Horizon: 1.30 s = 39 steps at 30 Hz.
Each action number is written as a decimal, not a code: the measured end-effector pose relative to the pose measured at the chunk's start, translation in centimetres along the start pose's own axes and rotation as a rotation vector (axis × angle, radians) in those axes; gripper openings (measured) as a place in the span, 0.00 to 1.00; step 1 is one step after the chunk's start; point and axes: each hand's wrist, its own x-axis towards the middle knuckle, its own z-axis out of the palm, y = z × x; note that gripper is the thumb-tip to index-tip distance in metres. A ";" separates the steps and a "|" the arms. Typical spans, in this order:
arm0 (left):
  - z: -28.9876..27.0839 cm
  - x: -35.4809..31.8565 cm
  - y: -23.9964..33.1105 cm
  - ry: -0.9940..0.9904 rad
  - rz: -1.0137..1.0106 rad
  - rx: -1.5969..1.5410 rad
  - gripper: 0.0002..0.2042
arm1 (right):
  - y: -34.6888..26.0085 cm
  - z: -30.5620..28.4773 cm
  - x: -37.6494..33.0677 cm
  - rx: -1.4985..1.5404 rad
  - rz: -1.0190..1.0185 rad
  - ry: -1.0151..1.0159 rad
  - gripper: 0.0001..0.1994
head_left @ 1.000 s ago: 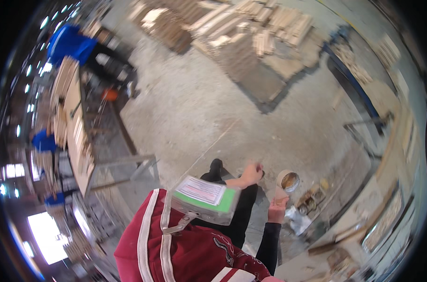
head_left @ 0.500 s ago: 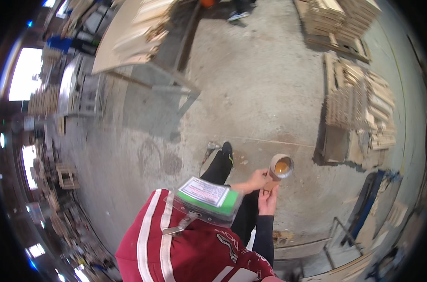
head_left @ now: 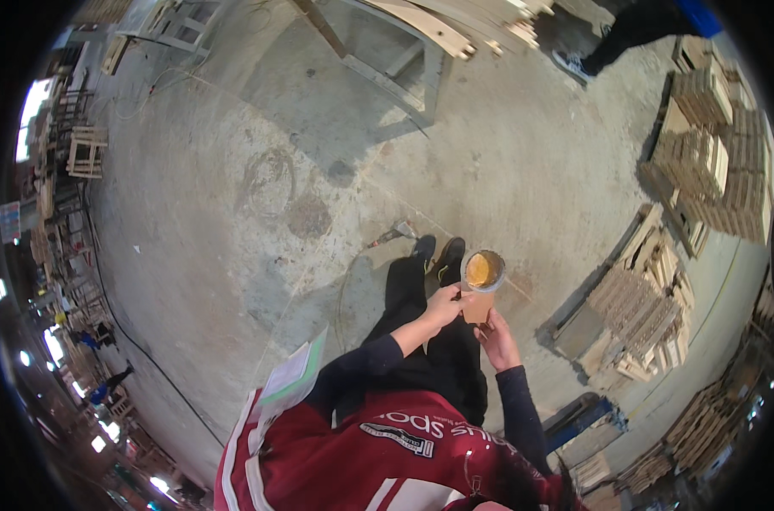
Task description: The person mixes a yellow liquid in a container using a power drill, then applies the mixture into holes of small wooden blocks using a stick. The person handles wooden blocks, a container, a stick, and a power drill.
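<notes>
1. Head view, against half a second earlier: the floor scene has swung round. The timber table (head_left: 404, 43) now lies at 12 o'clock instead of upper left, the pallet stacks (head_left: 710, 145) have slid to 2 o'clock, and the paper pad (head_left: 291, 381) at the chest has tipped toward 8 o'clock. The cup (head_left: 483, 271) sits just right of frame centre, much as it did.
2. The cup stands roughly upright, its long axis running toward the camera, open mouth facing up, so only the round rim shows.
3. It is a pale, clear-walled cup holding an orange-yellow fill, with a brown card (head_left: 478, 307) directly beneath it at 6 o'clock.
4. The left hand (head_left: 445, 305) is curled, fingers closed on the card's left edge just under the cup. The right hand (head_left: 496, 339) cups the card from below, fingers bent around it.
5. Black shoes (head_left: 438, 254) rest on the concrete floor (head_left: 233, 213) just left of the cup.
</notes>
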 end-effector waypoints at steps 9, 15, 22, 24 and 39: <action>-15.9 3.4 4.2 0.228 0.190 -0.357 0.12 | 1.6 5.6 6.5 0.100 0.130 0.010 0.24; -29.7 6.6 9.6 0.278 0.106 -0.294 0.12 | 7.2 11.6 8.3 0.383 0.057 -0.040 0.24; -44.4 17.3 12.7 0.071 -0.040 0.204 0.13 | 13.0 19.6 8.9 0.931 -0.218 -0.081 0.23; -47.4 22.1 13.6 0.016 -0.031 0.323 0.13 | 14.8 20.0 10.2 0.960 -0.306 0.066 0.23; -52.0 60.6 1.2 -0.426 0.245 0.579 0.11 | 42.1 15.5 58.9 -0.199 0.073 0.848 0.29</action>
